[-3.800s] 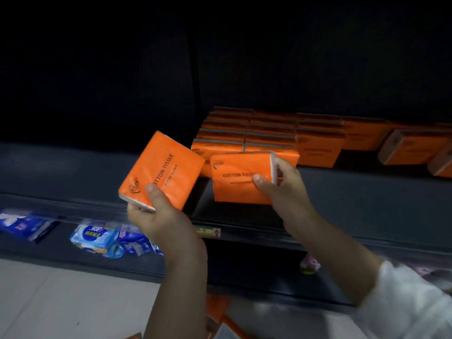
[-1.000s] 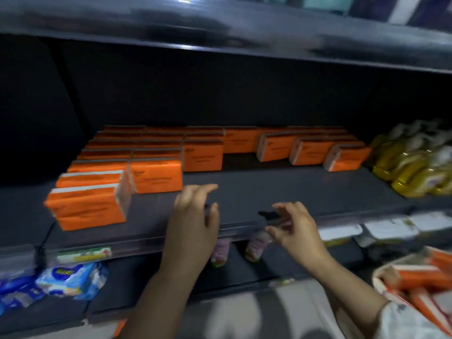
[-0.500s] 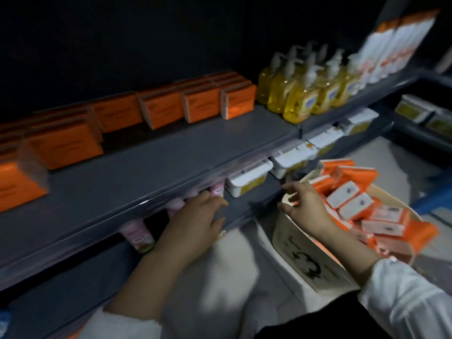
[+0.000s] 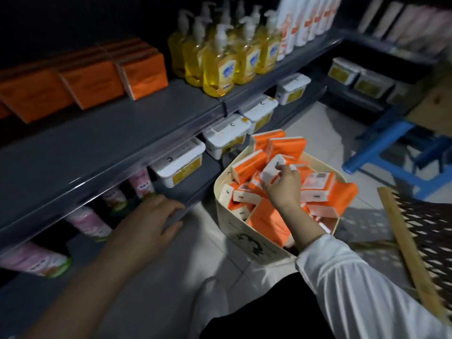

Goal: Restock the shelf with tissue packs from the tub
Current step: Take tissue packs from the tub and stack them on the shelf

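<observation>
A cream tub [image 4: 247, 237] stands on the floor, heaped with orange tissue packs [image 4: 325, 189]. My right hand [image 4: 285, 185] reaches down into the tub and closes its fingers around one pack [image 4: 270, 170], gripping its white end. My left hand [image 4: 149, 221] rests with fingers spread on the front lip of the lower shelf, holding nothing. On the grey shelf [image 4: 110, 140] above, orange tissue packs [image 4: 144, 72] stand upright in rows at the back left, with bare shelf in front of them.
Yellow soap pump bottles [image 4: 220, 64] stand on the shelf right of the tissue packs. White lidded boxes [image 4: 179, 162] and pink pouches [image 4: 88, 221] fill the lower shelf. A blue stool [image 4: 396, 152] and a wooden lattice panel [image 4: 430, 236] lie right of the tub.
I have turned from the shelf to the tub. My right hand went into the tub and closed on a pack; my left hand dropped to the lower shelf's edge.
</observation>
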The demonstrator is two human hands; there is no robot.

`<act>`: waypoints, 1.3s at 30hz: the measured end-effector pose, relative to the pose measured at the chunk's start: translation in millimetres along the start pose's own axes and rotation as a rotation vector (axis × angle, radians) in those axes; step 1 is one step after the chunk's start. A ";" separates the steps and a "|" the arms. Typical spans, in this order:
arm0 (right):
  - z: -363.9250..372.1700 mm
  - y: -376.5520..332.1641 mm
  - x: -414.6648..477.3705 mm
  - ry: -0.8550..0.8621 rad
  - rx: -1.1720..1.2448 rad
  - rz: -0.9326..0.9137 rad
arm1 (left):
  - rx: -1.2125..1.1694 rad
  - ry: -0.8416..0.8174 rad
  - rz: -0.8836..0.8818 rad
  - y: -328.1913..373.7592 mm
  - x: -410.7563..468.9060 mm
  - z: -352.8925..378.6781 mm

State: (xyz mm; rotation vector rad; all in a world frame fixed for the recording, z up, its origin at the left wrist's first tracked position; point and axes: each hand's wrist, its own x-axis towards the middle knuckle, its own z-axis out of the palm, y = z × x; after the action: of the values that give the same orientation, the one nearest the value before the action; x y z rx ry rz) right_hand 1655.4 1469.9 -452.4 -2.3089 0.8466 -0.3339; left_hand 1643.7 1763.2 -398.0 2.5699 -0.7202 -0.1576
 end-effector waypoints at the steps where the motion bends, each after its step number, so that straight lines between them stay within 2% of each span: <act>1: -3.1 3.3 4.1 0.071 -0.011 0.017 | 0.003 -0.004 0.005 0.8 2.3 2.4; 6: -11.5 16.4 22.7 0.185 -0.102 0.054 | -0.010 -0.028 0.000 -1.1 11.1 10.9; 12: -4.5 36.2 42.8 -0.007 -0.105 -0.004 | -0.045 -0.025 -0.008 -6.1 20.6 20.4; 18: -15.6 47.8 47.7 0.027 -0.123 0.080 | -0.122 0.013 -0.006 6.3 33.4 24.1; 24: -47.7 40.2 50.3 0.165 0.063 0.205 | -0.181 -0.007 0.001 26.2 40.1 29.7; 28: -73.1 13.2 34.3 0.228 0.257 0.033 | -0.257 -0.005 -0.001 35.9 42.8 34.0; 30: -76.1 -9.2 17.8 0.178 0.379 -0.091 | -0.385 -0.004 -0.066 39.4 45.5 35.1; 32: -69.6 -31.4 -2.8 0.060 0.480 -0.196 | -0.609 0.014 -0.197 46.4 47.0 34.9; 36: -46.0 -58.6 -36.5 -0.271 0.667 -0.299 | -1.283 0.012 -0.500 65.5 49.6 29.0; 39: -25.0 -61.5 -55.1 -0.388 0.683 -0.431 | -1.445 -0.006 -0.576 61.7 52.5 23.0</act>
State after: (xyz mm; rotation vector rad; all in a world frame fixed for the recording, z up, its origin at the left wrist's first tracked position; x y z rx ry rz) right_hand 1632.6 1529.3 -394.1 -1.7902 0.0113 -0.2847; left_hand 1654.8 1680.2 -389.0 1.2695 0.2024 -0.5979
